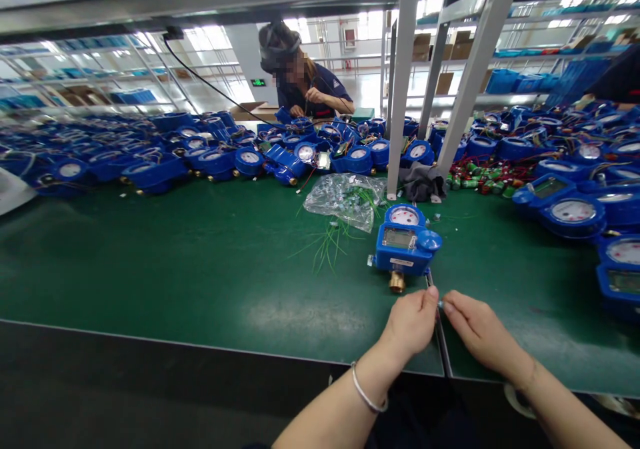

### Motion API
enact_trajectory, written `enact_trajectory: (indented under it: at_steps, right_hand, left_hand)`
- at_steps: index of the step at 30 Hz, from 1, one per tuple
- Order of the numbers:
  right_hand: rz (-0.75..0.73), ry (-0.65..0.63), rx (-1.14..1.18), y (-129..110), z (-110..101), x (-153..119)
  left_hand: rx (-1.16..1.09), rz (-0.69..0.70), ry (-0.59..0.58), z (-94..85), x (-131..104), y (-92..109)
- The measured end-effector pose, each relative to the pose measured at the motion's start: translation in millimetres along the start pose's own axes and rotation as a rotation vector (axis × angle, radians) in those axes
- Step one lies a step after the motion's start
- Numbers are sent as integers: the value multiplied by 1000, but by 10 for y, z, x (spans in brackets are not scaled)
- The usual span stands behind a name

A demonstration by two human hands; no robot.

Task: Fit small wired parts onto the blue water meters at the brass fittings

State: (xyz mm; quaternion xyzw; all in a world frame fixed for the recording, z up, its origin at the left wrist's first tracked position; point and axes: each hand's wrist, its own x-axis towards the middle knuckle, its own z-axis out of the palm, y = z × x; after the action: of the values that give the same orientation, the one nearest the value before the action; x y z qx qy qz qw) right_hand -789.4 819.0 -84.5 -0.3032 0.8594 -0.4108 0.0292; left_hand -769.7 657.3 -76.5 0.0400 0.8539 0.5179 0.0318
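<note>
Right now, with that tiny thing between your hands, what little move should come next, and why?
Maybe tip the right hand slightly to show more of the tiny pale-blue piece. Its fingertips seem to pinch it and partly hide it, and the left hand is close beside it.

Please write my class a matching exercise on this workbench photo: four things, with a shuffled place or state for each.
1. plastic bag
2. dark cloth
3. bracelet
4. brass fitting

A. around the left wrist
B. on the near side of the closest blue meter
C. see-through and crumpled
D. bunched between the feet of the grey posts

Pairs: 1-C, 2-D, 3-A, 4-B
</note>
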Motion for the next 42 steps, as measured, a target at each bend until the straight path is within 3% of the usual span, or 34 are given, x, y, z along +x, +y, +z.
enact_trajectory:
  at_steps: [3, 9, 12, 16, 23, 29, 36, 38, 42]
  right_hand:
    - [-3, 31, 44, -8, 41, 31]
    - [348, -8, 493, -78, 189, 106]
    - [281, 33, 360, -103, 155, 86]
    - [1, 164, -24, -60, 110, 70]
    - [259, 17, 233, -9, 195, 154]
    - [-47, 172, -145, -13, 117, 113]
    - [234, 58, 156, -9, 165, 235]
    - [209, 57, 128, -12, 157, 217]
    - [-18, 143, -150, 22, 122, 176]
  left_hand:
    - [44, 26, -6, 11, 9, 36]
    - [206, 103, 157, 15, -89, 110]
    - [214, 62, 161, -34, -51, 110]
    - [118, -3, 89, -40, 26, 75]
    - [346, 60, 157, -40, -3, 116]
    - [108, -71, 85, -42, 84, 13]
    - [362, 10, 188, -39, 43, 136]
    - [339, -4, 173, -57, 57, 135]
    - [218, -31, 129, -59, 122, 85]
